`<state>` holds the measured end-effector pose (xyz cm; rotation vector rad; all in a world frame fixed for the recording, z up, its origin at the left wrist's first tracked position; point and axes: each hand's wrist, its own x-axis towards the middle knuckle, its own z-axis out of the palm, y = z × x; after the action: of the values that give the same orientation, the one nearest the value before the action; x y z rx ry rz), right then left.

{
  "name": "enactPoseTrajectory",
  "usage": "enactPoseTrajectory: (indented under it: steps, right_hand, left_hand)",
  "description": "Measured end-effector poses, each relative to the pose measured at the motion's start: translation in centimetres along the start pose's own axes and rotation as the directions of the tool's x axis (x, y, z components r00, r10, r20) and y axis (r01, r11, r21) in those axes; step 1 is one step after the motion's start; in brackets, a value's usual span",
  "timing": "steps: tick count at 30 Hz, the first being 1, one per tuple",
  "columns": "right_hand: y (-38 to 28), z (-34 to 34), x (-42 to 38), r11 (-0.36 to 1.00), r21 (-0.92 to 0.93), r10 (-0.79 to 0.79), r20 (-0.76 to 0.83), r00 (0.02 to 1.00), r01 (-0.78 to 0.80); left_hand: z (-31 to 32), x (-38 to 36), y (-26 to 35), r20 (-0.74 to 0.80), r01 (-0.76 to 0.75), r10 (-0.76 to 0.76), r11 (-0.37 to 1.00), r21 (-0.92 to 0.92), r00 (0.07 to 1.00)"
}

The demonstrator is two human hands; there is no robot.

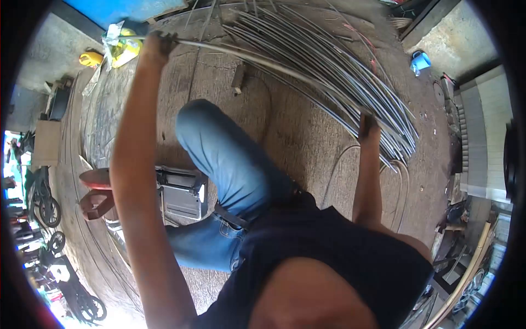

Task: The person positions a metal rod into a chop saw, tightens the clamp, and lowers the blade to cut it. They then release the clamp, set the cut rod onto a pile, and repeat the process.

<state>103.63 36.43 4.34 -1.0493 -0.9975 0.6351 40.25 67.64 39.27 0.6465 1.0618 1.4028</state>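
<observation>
A long thin metal rod (263,64) runs across the upper part of the view. Near its left end my left hand (159,46) is closed around it. My right hand (369,127) is at the rod's right part, its fingers wrapped at the rod beside the edge of a large bundle of metal rods (329,60). That bundle lies fanned out on the brown floor (307,137). Some rods of the bundle pass behind the held rod.
A small block (239,78) lies on the floor before my knee. At the left are a red-handled machine (97,189) with a dark base (183,202), and yellow bags (125,49). A blue mug (420,61) stands at the right wall.
</observation>
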Motion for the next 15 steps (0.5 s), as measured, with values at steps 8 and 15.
enactPoseTrajectory:
  steps: [8, 15]
  right_hand:
    - [-4.8, -1.5, -3.8, 0.828, 0.32, 0.561, -0.503, 0.658, -0.461]
    - [-14.0, 8.1, 6.7, 0.795, 0.523, 0.556, -0.426, 0.714, -0.308]
  left_hand:
    - [12.0, -1.0, -9.2, -0.083, -0.028, 0.037, 0.994, 0.101, 0.996]
    - [18.0, -4.5, -4.2, 0.157, -0.236, 0.199, 0.934, 0.269, 0.967]
